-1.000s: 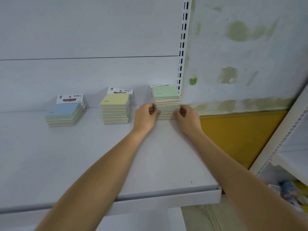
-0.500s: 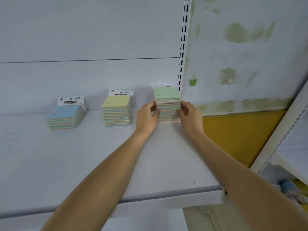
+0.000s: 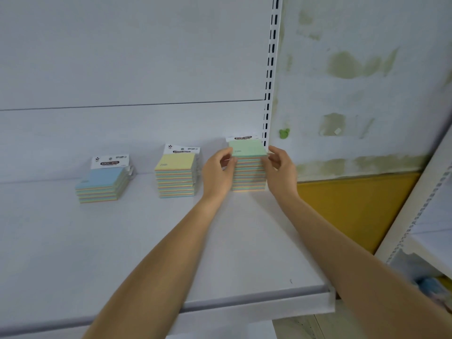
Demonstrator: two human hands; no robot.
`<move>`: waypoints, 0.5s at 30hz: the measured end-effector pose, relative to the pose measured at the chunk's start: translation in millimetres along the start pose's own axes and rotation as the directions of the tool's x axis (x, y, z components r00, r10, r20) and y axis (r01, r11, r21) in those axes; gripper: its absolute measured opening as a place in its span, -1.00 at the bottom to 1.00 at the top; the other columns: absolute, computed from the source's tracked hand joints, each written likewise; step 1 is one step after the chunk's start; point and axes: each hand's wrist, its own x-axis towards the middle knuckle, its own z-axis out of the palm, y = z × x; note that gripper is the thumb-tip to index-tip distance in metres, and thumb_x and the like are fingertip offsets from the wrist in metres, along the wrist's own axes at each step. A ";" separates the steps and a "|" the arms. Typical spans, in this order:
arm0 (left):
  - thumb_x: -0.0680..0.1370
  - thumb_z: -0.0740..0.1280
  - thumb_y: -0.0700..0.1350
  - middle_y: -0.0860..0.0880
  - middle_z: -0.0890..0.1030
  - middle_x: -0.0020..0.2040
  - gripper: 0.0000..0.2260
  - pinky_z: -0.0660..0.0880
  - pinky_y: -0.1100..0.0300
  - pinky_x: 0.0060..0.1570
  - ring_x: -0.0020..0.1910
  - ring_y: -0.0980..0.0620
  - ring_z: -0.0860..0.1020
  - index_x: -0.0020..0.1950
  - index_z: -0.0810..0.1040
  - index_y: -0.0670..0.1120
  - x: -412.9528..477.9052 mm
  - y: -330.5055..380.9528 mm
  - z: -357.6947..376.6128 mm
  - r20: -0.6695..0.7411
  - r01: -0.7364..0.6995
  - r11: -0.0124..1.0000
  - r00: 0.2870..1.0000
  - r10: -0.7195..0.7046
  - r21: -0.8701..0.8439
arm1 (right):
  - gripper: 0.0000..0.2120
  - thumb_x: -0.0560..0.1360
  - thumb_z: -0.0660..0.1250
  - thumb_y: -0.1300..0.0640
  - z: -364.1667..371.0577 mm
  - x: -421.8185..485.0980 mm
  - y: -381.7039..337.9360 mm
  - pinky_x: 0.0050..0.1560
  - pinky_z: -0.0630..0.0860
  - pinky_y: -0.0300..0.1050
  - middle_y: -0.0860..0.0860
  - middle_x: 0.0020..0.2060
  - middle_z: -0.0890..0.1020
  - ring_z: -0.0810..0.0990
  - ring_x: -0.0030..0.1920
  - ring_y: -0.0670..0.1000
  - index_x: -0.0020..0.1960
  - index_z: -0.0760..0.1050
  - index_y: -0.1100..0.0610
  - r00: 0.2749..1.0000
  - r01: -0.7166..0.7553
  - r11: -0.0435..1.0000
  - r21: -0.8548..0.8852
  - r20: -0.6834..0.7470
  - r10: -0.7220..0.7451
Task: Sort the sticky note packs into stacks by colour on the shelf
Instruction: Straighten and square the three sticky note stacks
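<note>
Three stacks of sticky note packs stand at the back of the white shelf (image 3: 122, 253). A low blue-topped stack (image 3: 102, 185) is at the left, a yellow-topped stack (image 3: 176, 176) in the middle, and a tall green-topped stack (image 3: 248, 165) at the right by the slotted upright. My left hand (image 3: 217, 172) presses the green stack's left side near its top. My right hand (image 3: 281, 171) presses its right side. Both hands' fingertips touch the upper packs, and the hands hide part of the stack's sides.
A slotted white upright (image 3: 270, 69) rises just behind the green stack. Right of it is a stained wall (image 3: 367, 81) with a yellow panel (image 3: 354, 206) below. Another white shelf unit (image 3: 425, 216) stands at the far right. The shelf's front edge (image 3: 256, 304) is near me.
Both hands have slid up the sides of the green stack, from its lower half to its top packs. The stacks stay where they were.
</note>
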 end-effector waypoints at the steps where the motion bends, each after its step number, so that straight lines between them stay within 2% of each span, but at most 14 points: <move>1: 0.52 0.27 -0.27 -0.18 0.60 0.16 -0.74 0.33 0.66 -0.13 0.09 0.00 0.56 0.20 0.52 -0.26 1.0 -0.6 1.0 0.000 -0.006 1.000 1.000 0.006 0.006 | -0.68 0.56 0.19 0.20 0.4 0.9 0.3 0.08 0.37 -0.27 -0.04 0.00 0.50 0.46 0.03 -0.12 0.31 0.38 0.12 1.000 0.003 1.000 0.002 -0.002 -0.003; 3: 0.52 0.27 -0.26 -0.18 0.60 0.17 -0.74 0.34 0.58 -0.08 0.12 -0.03 0.57 0.20 0.52 -0.26 2.6 -1.8 2.0 0.011 -0.011 1.000 1.000 0.011 0.014 | -0.69 0.56 0.17 0.20 1.3 1.1 2.3 0.07 0.39 -0.25 -0.02 0.02 0.53 0.47 0.03 -0.11 0.30 0.40 0.09 1.000 0.027 1.000 -0.012 -0.002 -0.027; 7: 0.48 0.29 -0.31 -0.17 0.60 0.16 -0.70 0.37 0.67 -0.16 0.02 0.08 0.53 0.22 0.51 -0.24 3.9 -5.2 1.7 0.039 -0.013 1.000 0.999 0.013 0.000 | -0.63 0.55 0.15 0.25 1.4 -2.9 13.7 0.23 0.44 -0.14 0.05 0.20 0.51 0.45 0.12 -0.11 0.34 0.36 0.09 0.996 0.084 0.994 -0.066 0.033 -0.082; 11: 0.48 0.30 -0.32 -0.18 0.60 0.15 -0.68 0.42 0.42 0.01 0.11 -0.07 0.58 0.24 0.51 -0.22 4.7 -7.9 4.3 0.048 -0.050 0.998 0.998 0.048 0.035 | -0.59 0.52 0.16 0.30 -1.2 -2.0 17.2 0.21 0.38 -0.23 0.07 0.20 0.52 0.45 0.11 -0.11 0.35 0.35 0.11 0.992 0.130 0.982 -0.135 0.026 -0.127; 15: 0.49 0.29 -0.30 -0.20 0.60 0.15 -0.68 0.41 0.41 0.01 0.11 -0.07 0.58 0.24 0.51 -0.22 4.6 -9.3 4.6 0.053 -0.070 0.995 0.996 0.066 0.067 | -0.61 0.54 0.15 0.28 0.2 -3.5 15.3 0.17 0.35 -0.28 0.06 0.21 0.49 0.44 0.10 -0.11 0.36 0.35 0.12 0.989 0.151 0.973 -0.173 0.026 -0.149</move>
